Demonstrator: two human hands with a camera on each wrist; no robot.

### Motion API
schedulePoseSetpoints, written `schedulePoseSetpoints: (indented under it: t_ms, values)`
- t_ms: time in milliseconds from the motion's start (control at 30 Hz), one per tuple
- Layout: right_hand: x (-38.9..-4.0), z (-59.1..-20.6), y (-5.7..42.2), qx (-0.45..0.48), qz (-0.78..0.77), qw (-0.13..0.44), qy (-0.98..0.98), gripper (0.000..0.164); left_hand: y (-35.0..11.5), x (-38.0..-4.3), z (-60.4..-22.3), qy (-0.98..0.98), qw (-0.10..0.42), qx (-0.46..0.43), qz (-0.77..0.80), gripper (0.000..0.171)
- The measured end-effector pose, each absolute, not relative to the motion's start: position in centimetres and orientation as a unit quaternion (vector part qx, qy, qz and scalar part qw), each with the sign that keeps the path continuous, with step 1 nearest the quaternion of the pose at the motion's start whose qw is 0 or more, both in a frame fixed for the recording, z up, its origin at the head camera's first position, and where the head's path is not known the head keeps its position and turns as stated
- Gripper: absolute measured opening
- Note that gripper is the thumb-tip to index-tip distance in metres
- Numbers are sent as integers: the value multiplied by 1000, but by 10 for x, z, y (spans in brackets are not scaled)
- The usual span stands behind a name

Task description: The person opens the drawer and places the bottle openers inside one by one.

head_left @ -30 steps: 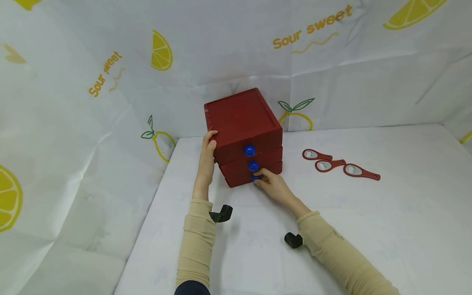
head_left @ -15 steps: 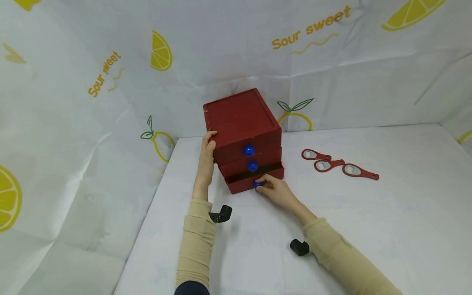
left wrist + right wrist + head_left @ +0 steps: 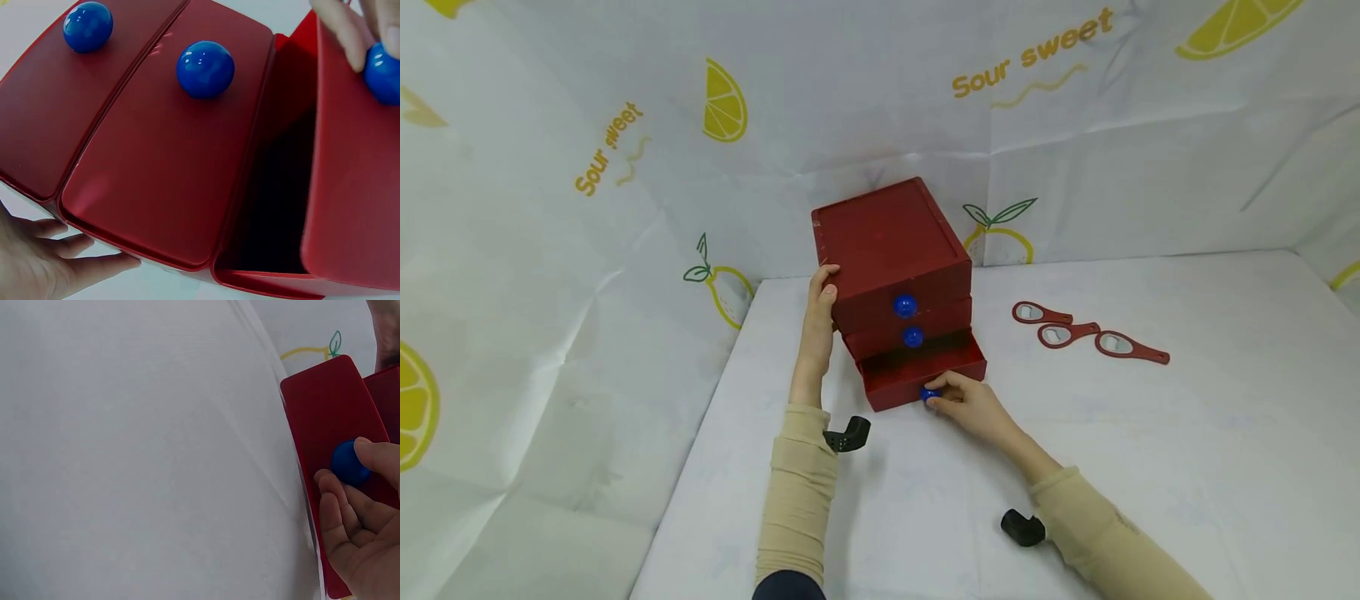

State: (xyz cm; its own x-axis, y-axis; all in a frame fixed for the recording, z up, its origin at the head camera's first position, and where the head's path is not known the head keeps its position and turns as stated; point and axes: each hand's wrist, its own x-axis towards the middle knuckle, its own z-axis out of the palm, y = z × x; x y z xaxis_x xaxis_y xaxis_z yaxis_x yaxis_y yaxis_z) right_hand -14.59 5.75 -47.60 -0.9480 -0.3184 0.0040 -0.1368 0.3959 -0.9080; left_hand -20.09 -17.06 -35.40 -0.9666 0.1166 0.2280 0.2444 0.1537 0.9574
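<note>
A dark red chest of drawers (image 3: 891, 242) with three stacked drawers and round blue knobs stands against the back sheet. Its bottom drawer (image 3: 887, 396) is pulled partway out, and the part of its inside that shows is bare. My right hand (image 3: 977, 408) pinches that drawer's blue knob (image 3: 382, 74) between thumb and fingers. Along the chest's left side lies my left hand (image 3: 815, 321), its fingers extended against the wall near the top front edge. The upper knob (image 3: 87, 27) and middle knob (image 3: 205, 69) are untouched, both drawers pushed in.
To the right of the chest, several red bottle openers (image 3: 1131, 347) lie on the white-covered table (image 3: 1150, 467). A white sheet with a lemon print (image 3: 725, 100) hangs behind and at the left. The table's left edge runs past the left forearm.
The bottom drawer was pushed in a second ago and has slid out toward me. My right hand moved back with its knob. My left hand stayed against the chest.
</note>
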Motion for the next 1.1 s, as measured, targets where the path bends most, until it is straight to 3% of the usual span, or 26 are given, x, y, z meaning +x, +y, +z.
schedulePoseSetpoints:
  t_ms: [1100]
  values:
    - [-102,-476,70,-151,-524,90,833,20,-170,-200,-354,-752,48,-119,-646,49]
